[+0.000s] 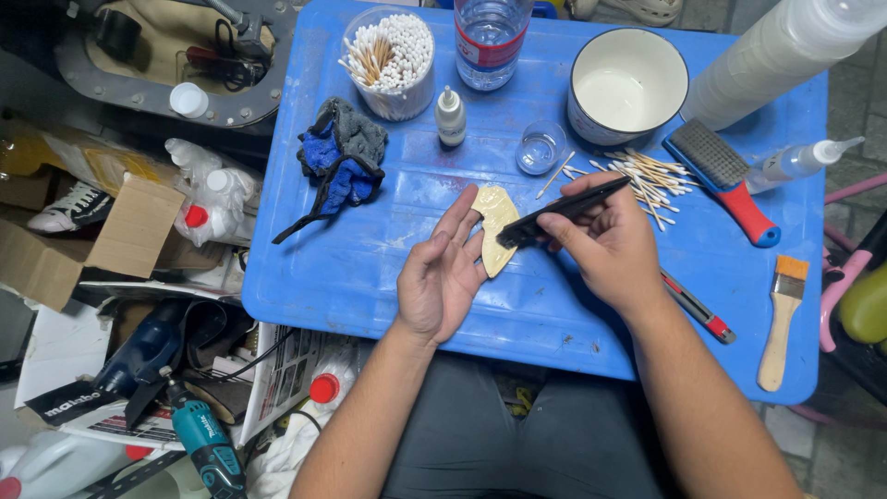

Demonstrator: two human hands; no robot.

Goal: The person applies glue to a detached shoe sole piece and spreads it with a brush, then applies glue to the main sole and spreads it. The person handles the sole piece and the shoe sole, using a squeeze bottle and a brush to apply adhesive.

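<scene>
While the left hand (442, 277) lies palm-up over the blue table (305, 268), a pale cream, sole-shaped piece (497, 231) rests against its loosely spread fingertips — cradled, not clamped. The right hand (605, 245) pinches a black flat tool (564, 211) between thumb and fingers, its tip touching the piece's right edge. Just beyond lie loose cotton swabs (647, 176), a small glass dish (540, 148), a dropper bottle (450, 115) and a white bowl (628, 85); a blue-grey rag (342, 157) sits to the left. Part of the piece is hidden under the tool — its far side cannot be made out.
</scene>
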